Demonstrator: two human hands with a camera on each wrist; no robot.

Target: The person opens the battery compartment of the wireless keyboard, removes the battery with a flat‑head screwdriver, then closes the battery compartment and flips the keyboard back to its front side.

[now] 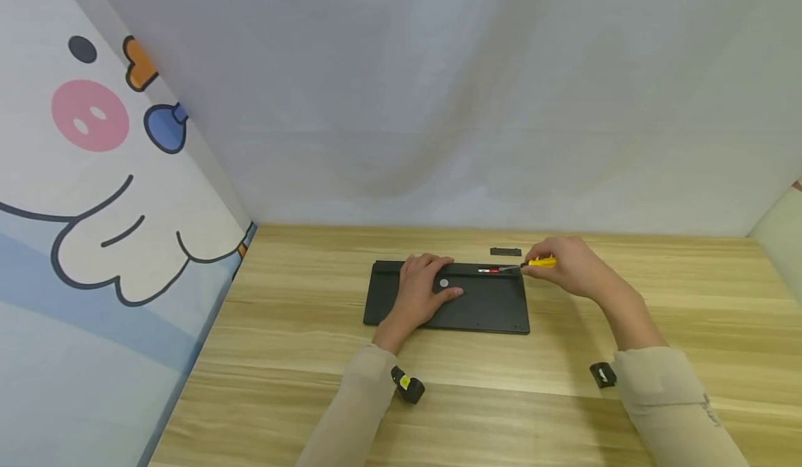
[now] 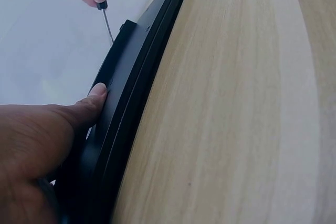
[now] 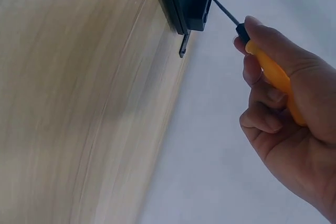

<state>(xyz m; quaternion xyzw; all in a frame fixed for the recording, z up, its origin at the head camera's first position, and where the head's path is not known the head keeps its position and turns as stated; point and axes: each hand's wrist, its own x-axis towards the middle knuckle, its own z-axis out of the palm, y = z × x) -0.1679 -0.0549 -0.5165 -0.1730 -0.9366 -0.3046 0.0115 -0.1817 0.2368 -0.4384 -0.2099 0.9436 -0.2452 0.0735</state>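
Brace on the left, pry lightly on the right

At lower centre of the head frame, our left hand [image 1: 416, 289] presses on the keyboard [image 1: 482, 310], which lies on the surface [image 1: 501, 397], apparently face down. Its fingers are spread loosely, thumb set apart, pinching nothing that we can see. We judge this brace right for the work: firm, flat pressure should stop the keyboard skidding when the tip pushes.

Rightward, near the keyboard's upper right corner, a red and silver battery [image 1: 488, 271] sits in the slot [image 1: 510, 272]. Just above it in the frame, the cover [image 1: 505, 252] lies apart from the keyboard.

The screwdriver [image 1: 542, 262] slants into the slot, its tip by the battery's right end; we cannot tell whether they touch. Our right hand [image 1: 567, 265] has its fingers closed round the yellow handle. To pry well, we should seat the tip under that end, lower the handle slowly and lift without stabbing; a slip could gouge the battery or bend a contact.
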